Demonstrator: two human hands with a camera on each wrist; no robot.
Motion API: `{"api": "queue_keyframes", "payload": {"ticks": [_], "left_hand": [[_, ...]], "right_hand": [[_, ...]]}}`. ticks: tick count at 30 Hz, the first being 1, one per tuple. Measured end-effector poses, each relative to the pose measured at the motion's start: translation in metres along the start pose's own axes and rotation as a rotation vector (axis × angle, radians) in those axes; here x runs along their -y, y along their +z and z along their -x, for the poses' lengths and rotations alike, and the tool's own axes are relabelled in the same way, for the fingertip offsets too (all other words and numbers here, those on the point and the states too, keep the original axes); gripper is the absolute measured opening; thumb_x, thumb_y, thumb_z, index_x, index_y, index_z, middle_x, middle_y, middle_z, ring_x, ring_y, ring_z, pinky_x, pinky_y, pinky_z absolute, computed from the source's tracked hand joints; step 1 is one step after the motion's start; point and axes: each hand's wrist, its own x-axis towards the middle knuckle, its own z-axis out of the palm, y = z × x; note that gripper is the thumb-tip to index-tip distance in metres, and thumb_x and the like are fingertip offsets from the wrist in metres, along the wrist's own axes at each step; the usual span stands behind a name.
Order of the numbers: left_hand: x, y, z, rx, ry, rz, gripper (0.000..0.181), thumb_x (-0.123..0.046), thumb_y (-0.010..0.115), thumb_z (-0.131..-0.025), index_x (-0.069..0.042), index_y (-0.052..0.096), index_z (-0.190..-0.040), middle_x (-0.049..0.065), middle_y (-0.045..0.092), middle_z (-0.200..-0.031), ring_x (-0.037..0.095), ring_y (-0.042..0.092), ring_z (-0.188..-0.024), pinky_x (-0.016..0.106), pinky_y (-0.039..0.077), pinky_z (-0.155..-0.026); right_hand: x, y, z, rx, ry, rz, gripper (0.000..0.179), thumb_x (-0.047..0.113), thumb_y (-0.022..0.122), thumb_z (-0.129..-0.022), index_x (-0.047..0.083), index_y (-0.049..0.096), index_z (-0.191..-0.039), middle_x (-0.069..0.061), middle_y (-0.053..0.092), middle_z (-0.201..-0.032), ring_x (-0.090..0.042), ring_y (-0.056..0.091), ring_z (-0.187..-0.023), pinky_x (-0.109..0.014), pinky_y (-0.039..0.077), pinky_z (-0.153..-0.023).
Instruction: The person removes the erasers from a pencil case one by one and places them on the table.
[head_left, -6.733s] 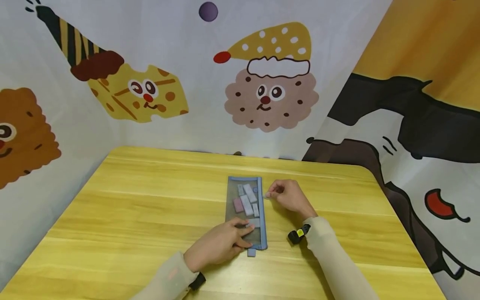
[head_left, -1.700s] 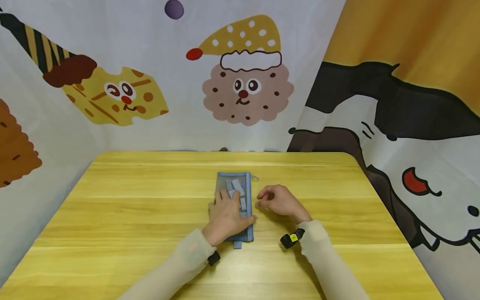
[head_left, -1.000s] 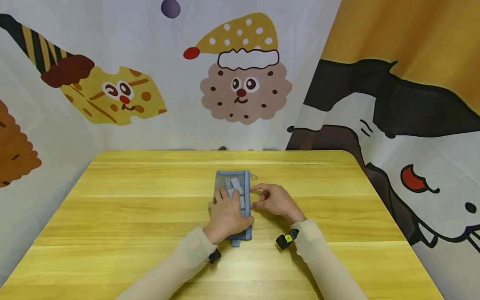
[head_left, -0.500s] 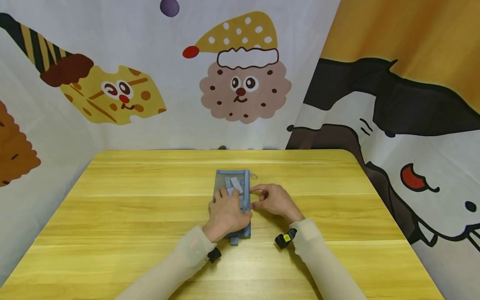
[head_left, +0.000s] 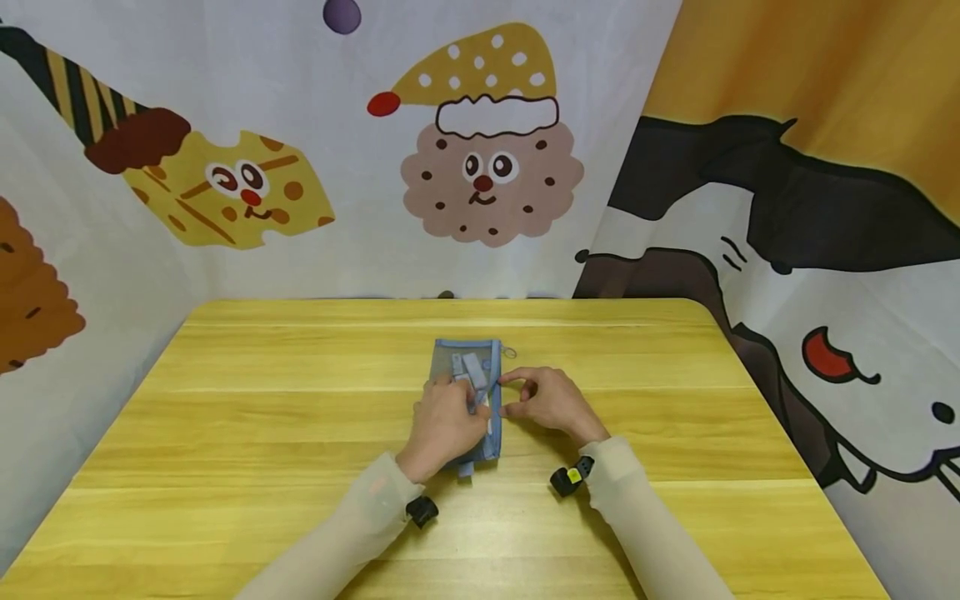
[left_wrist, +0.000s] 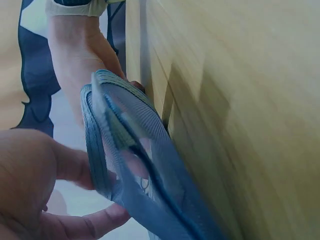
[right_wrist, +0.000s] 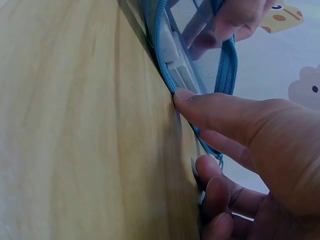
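A blue mesh zip pouch (head_left: 494, 446) lies on the table with its zipped side facing right. My left hand (head_left: 446, 417) pinches the upper layer between thumb and fingers and lifts it, so the mouth gapes. Along the zip edge (right_wrist: 162, 55), the right hand (head_left: 551, 400) presses the lower layer to the table. Its thumb (right_wrist: 210, 110) and index finger stand apart there, and the other fingers are bent. Several pale blocks (head_left: 474, 371) lie inside the pouch; the left hand hides some of them.
The wooden table (head_left: 300, 358) reaches back to a printed cloth backdrop (head_left: 360, 258). A ring pull (head_left: 509, 352) hangs at the pouch's far right corner, and a small tab (head_left: 466, 470) sticks out at its near end. Black cameras (head_left: 422, 511) sit on both wrists.
Earlier the left hand lay spread flat on the pouch; now its fingers have bent and raised the upper layer. The right hand has moved left from beside the pouch to its edge.
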Motion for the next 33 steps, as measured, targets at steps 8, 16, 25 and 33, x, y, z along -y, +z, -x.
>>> {"api": "queue_keyframes", "payload": {"ticks": [8,16,25,33], "left_hand": [[0.007,-0.003,-0.008,-0.082,0.035,0.07,0.043,-0.016,0.069,-0.09,-0.017,0.044,-0.056,-0.005,0.038,-0.055,0.012,0.037,-0.048,0.026,0.029,-0.042],[0.015,-0.017,-0.014,-0.062,-0.048,0.209,0.047,-0.022,0.072,-0.094,-0.017,0.043,-0.057,-0.008,0.033,-0.048,0.009,0.035,-0.041,0.023,0.027,-0.041],[0.024,-0.028,-0.019,-0.04,-0.085,0.371,0.038,-0.02,0.069,-0.093,-0.017,0.046,-0.062,-0.004,0.041,-0.056,0.011,0.037,-0.049,0.025,0.027,-0.047],[0.031,-0.044,-0.02,0.019,-0.097,0.43,0.027,-0.019,0.06,-0.093,-0.016,0.052,-0.068,-0.004,0.04,-0.056,0.012,0.033,-0.048,0.026,0.025,-0.045]], "right_hand": [[0.001,0.001,0.001,0.003,0.016,-0.012,0.044,0.029,0.089,-0.08,0.026,0.075,-0.122,0.0,0.064,-0.072,-0.016,0.053,-0.061,-0.03,0.045,-0.064],[0.004,0.001,0.001,0.004,0.015,-0.017,0.044,0.029,0.088,-0.081,0.026,0.075,-0.122,-0.001,0.064,-0.072,-0.017,0.053,-0.059,-0.031,0.044,-0.063],[0.005,0.001,0.0,-0.001,0.026,-0.008,0.043,0.029,0.089,-0.08,0.028,0.075,-0.121,-0.001,0.063,-0.073,-0.017,0.052,-0.06,-0.03,0.043,-0.062],[0.004,0.002,0.002,-0.007,0.042,-0.021,0.044,0.029,0.09,-0.08,0.028,0.075,-0.121,-0.001,0.062,-0.072,-0.016,0.05,-0.059,-0.031,0.042,-0.061]]}}
